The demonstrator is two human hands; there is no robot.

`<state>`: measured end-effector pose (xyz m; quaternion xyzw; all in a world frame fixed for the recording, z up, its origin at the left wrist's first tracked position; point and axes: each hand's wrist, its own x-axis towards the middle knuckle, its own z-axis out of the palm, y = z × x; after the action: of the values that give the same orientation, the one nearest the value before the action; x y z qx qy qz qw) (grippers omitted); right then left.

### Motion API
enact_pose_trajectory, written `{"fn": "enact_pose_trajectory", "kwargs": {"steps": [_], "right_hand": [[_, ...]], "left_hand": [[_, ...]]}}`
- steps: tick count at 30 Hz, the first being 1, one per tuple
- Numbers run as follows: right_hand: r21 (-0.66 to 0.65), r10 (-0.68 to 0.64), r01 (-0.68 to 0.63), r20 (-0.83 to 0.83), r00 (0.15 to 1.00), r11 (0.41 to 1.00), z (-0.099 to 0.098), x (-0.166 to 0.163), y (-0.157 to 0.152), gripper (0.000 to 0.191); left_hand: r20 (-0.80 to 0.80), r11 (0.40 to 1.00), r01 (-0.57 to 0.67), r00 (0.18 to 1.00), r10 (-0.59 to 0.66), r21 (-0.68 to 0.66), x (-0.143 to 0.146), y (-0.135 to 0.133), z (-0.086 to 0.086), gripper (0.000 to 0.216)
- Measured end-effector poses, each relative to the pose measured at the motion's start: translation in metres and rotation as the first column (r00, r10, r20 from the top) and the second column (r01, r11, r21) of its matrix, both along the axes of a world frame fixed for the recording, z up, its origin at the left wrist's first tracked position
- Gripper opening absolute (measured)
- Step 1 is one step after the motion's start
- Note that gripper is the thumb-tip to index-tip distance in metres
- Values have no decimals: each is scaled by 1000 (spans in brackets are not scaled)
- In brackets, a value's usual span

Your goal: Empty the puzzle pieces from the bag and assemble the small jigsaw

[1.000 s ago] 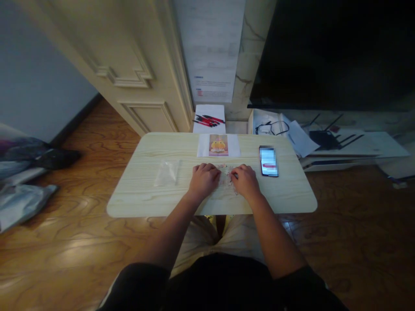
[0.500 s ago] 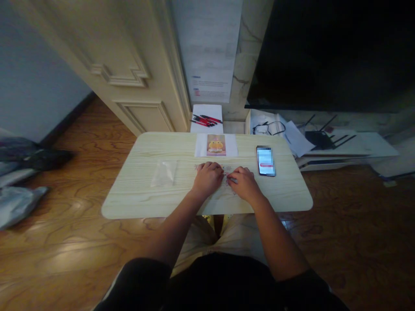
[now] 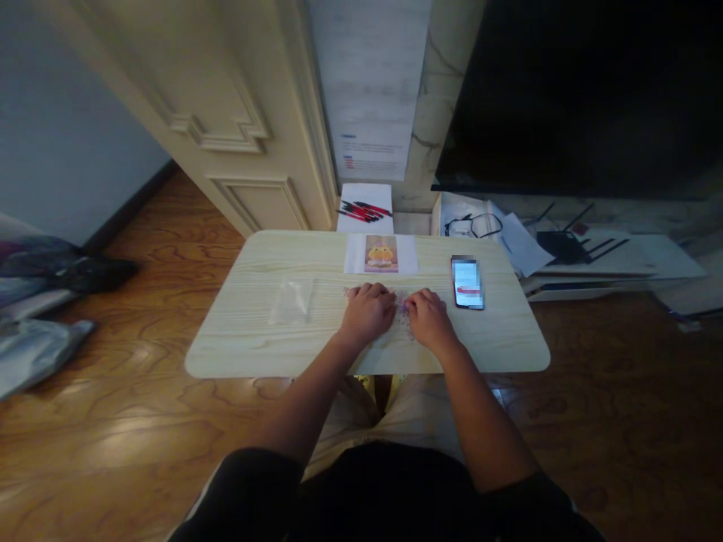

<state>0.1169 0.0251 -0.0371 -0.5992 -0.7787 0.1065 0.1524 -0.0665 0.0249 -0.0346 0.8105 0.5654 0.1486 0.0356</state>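
Observation:
My left hand (image 3: 369, 315) lies palm down on the table, fingers bent over a pale, see-through thing with small dark and pinkish specks (image 3: 403, 320). Its exact kind is too blurred to tell. Beside it, my right hand (image 3: 430, 319) has thumb and fingers pinched together at the right side of the speckled thing. A small purplish spot shows near those fingertips, too small to name. Behind the hands, a white sheet with a printed yellow cartoon picture (image 3: 381, 254) lies near the table's far edge.
On the light wooden table (image 3: 237, 331) are a clear plastic bag (image 3: 292, 302) at left and a lit phone (image 3: 468, 283) at right. Several red and black pens (image 3: 364, 211) rest on a white surface beyond. Farther right stands a black router (image 3: 562, 247).
My right hand has moved slightly away from my left, so more of the speckled thing shows between them. The whole view has shifted a little.

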Motion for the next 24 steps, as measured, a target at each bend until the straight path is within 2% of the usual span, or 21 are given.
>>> {"fn": "enact_pose_trajectory", "kwargs": {"steps": [5, 11, 15, 18, 24], "right_hand": [[-27, 14, -14, 25, 1000, 1000, 0, 0, 1, 18], [-20, 5, -5, -29, 1000, 1000, 7, 3, -2, 19], [-44, 56, -57, -23, 998, 997, 8, 4, -11, 13], [-68, 78, -78, -3, 997, 995, 5, 2, -15, 15], [-45, 36, -36, -2, 999, 998, 4, -1, -12, 12]], "left_hand": [[20, 1000, -17, 1000, 17, -5, -1, 1, -1, 21], [59, 998, -57, 997, 58, -31, -7, -1, 0, 18], [103, 996, -63, 992, 69, -59, -8, 0, 0, 11], [89, 998, -45, 995, 49, -51, -9, -1, -1, 14], [67, 1000, 16, 998, -16, -10, -16, -10, -2, 24]]}}
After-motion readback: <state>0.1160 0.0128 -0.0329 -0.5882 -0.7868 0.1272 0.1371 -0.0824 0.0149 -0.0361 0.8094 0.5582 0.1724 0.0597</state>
